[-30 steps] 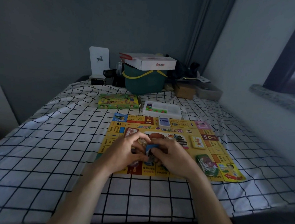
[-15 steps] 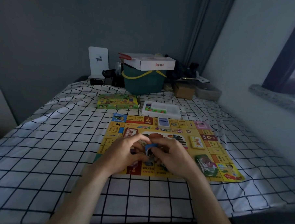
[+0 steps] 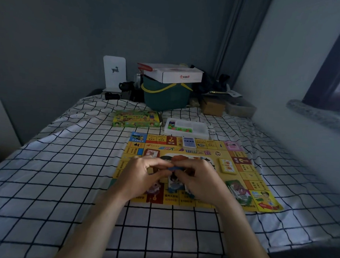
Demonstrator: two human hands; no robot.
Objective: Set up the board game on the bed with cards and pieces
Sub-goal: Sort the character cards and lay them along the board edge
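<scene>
Both hands, the left hand (image 3: 142, 173) and right hand (image 3: 199, 180), pinch a small blue piece (image 3: 175, 168) between their fingertips, just above the middle of the game board (image 3: 247, 177) on the bed (image 3: 66, 163) (room's pretty dim). If it pops free it could knock over the character standees (image 3: 173, 182) underneath.

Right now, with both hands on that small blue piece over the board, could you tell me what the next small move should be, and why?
Probably set the small blue piece down on the game board. Both the left hand and the right hand pinch it just above the board's near edge, while the card stacks already lie in place, so this piece seems to be what remains in hand.
</scene>
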